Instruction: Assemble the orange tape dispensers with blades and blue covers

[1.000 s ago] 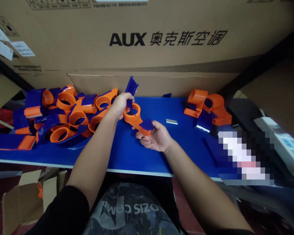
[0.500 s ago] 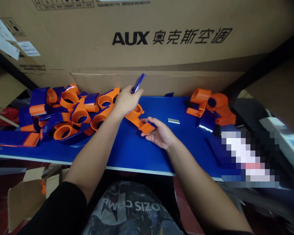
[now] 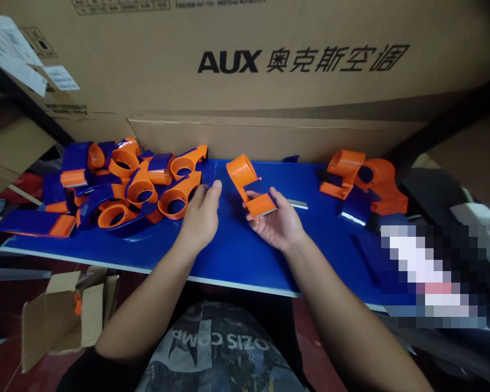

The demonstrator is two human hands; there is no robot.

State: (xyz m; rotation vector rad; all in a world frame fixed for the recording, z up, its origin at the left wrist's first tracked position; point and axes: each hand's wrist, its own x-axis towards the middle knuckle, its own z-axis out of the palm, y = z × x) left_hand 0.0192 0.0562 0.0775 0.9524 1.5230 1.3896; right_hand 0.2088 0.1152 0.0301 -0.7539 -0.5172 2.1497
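My right hand (image 3: 278, 223) grips an orange tape dispenser frame (image 3: 263, 205) by its flat front end, fingers beneath. The frame's round ring (image 3: 242, 169) points up and away from me. To its left, my left hand (image 3: 202, 218) is closed with the thumb uppermost. A dark blue plastic plate (image 3: 210, 172) sticks out past its fingers; most of it is hidden by the hand. Just beyond my right hand, a thin metal blade strip (image 3: 299, 204) lies on the blue tabletop (image 3: 237, 256).
A heap of orange and blue tape dispensers (image 3: 141, 191) covers the left of the table. More orange dispenser parts (image 3: 381, 185) lie at the right. A large cardboard box (image 3: 245, 103) stands along the back. An open carton (image 3: 53, 326) sits on the floor.
My left hand has come down and towards me with the blue plate, which was raised above the orange frame. My right hand has turned the frame so its ring stands higher.
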